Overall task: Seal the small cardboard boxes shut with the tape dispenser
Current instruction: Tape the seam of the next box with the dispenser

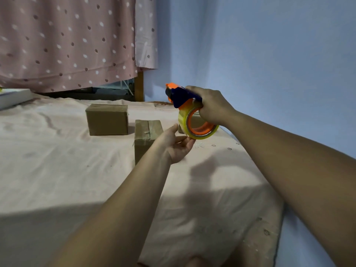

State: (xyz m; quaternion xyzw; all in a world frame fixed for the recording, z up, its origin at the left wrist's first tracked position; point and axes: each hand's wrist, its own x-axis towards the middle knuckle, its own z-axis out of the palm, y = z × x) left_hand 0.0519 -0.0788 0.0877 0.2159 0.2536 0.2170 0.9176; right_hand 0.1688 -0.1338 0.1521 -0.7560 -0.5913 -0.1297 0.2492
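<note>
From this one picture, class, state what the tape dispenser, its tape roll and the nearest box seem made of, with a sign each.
Tape dispenser: probably hard plastic, smooth orange and dark blue parts. Tape roll: clear glossy film, yellowish where layered. Nearest box: matte brown cardboard, folded flaps under shiny tape.

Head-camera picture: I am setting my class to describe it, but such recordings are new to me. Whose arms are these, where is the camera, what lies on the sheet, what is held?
No machine here: a person wears one camera on the head, looking forward and down, so both arms are that person's own. The right hand grips a tape dispenser loaded with clear tape, raised above the sheet. The open left hand touches the roll from below. On the sheet stand a far box and a near box, both cardboard; a third box shows partly behind the roll.
</note>
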